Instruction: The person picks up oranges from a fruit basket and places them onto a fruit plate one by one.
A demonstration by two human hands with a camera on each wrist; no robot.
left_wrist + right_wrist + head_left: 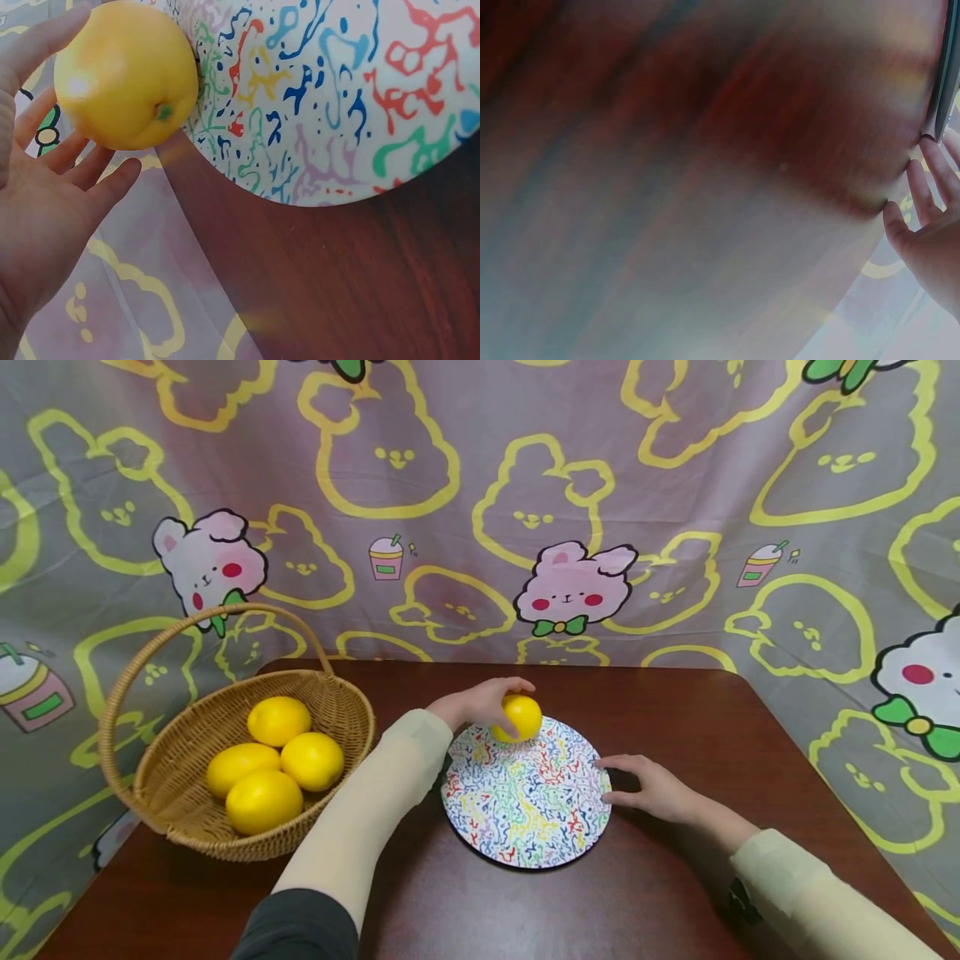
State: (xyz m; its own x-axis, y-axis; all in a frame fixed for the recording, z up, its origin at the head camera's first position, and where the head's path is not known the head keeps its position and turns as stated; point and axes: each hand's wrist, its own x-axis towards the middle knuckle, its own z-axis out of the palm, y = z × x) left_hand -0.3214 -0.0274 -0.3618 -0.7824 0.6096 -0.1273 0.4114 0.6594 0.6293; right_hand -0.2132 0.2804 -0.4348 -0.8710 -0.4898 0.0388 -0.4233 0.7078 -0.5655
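Observation:
My left hand (483,703) holds a yellow lemon (522,717) at the far left part of a round plate (525,827) covered in coloured squiggles. In the left wrist view the thumb lies along one side of the lemon (127,75), the fingers behind and below it, and its green stem spot faces the camera. My right hand (651,787) is at the plate's right rim, thumb and fingers spread apart. The right wrist view shows this hand's fingertips (891,212) down at the table beside the plate's dark edge (943,75).
A wicker basket (352,697) with a tall handle stands left of the plate, with several lemons (264,802) inside. The left forearm passes close by its right side. Brown wooden table (637,910) lies under everything, and a patterned cloth (675,493) hangs behind and along both sides.

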